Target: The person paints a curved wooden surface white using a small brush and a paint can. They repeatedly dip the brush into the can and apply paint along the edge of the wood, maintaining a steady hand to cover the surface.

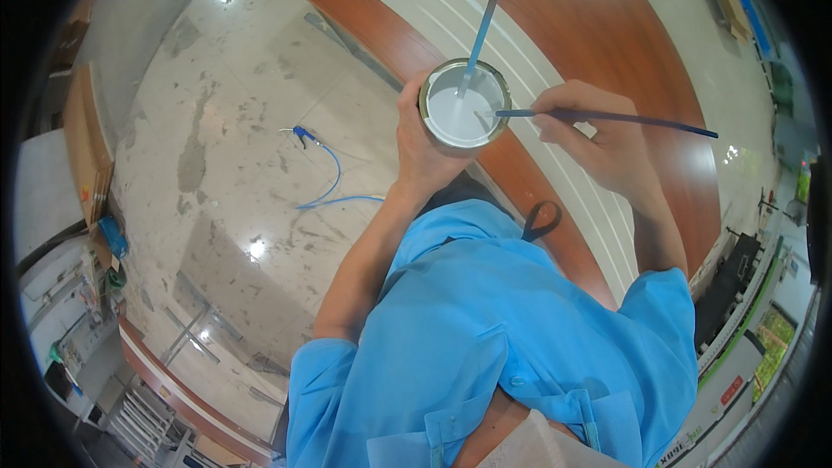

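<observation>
My left hand [420, 143] is wrapped round the side of an open metal paint can [423, 108]. White paint [455, 126] shows inside it. A long flat stir stick [490, 9] leans in the can, its lower end in the paint and its upper part rising past the far rim. Between the thumb and fingers of my right hand [594, 126] is a thin dark-handled paintbrush [637, 118]. It lies nearly level, with its bristle end over the can's right rim, close to the paint.
Beyond and right of the can stretches a reddish-brown wooden panel [624, 43] with a white striped band [572, 199]. A blue air blow gun [302, 133] with its blue hose [336, 173] lies on the stained floor [243, 87]. Boards [87, 130] lean at the far left.
</observation>
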{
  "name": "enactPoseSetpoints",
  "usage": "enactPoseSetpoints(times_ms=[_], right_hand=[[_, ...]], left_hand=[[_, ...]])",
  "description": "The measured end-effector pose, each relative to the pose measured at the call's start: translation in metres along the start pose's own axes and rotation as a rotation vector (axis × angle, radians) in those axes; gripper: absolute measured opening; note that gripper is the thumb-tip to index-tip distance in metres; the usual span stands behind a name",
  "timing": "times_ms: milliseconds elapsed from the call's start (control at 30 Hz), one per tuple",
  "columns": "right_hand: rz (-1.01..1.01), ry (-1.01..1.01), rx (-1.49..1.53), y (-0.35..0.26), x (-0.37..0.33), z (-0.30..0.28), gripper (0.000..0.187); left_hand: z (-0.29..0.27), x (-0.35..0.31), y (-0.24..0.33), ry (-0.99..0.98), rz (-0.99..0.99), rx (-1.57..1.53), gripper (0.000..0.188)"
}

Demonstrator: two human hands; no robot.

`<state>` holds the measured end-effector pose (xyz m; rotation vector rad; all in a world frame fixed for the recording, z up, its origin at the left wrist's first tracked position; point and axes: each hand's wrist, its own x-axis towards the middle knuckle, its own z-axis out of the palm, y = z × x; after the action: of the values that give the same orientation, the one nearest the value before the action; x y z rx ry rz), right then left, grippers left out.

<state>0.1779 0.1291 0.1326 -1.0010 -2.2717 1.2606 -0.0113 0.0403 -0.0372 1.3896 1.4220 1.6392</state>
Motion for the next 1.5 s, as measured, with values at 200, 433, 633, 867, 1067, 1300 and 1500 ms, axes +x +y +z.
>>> enactPoseSetpoints(times_ms=[200, 433, 633, 867, 1067, 1300, 1500], right_hand=[[0.07, 0.147, 0.172, 0.009, -0.006, 0.0, 0.012], [0.264, 0.435, 0.741, 0.054, -0.017, 0.005, 0.01], [0.408, 0.47, 1.184, 0.086, -0.024, 0.021, 0.011], [0.373, 0.435, 1.325, 0.104, -0.035, 0.023, 0.011], [0.276, 0.461, 1.312, 0.111, -0.04, 0.032, 0.012], [0.276, 0.563, 1.599, 0.142, -0.055, 0.021, 0.013], [0.307, 0.847, 1.344, 0.185, -0.049, 0.025, 0.011]], left_hand=[[0.0, -0.003, -0.004, 0.022, -0.008, 0.015, 0.109], [0.007, -0.004, -0.005, 0.045, -0.104, -0.016, 0.11], [0.005, -0.002, -0.001, 0.045, -0.121, 0.011, 0.11], [0.014, 0.008, 0.005, 0.027, -0.111, 0.115, 0.115], [0.021, 0.015, 0.004, 0.016, -0.102, 0.122, 0.11], [0.034, 0.015, -0.014, -0.06, -0.154, 0.173, 0.114], [0.033, 0.009, -0.025, 0.009, -0.169, 0.128, 0.115]])
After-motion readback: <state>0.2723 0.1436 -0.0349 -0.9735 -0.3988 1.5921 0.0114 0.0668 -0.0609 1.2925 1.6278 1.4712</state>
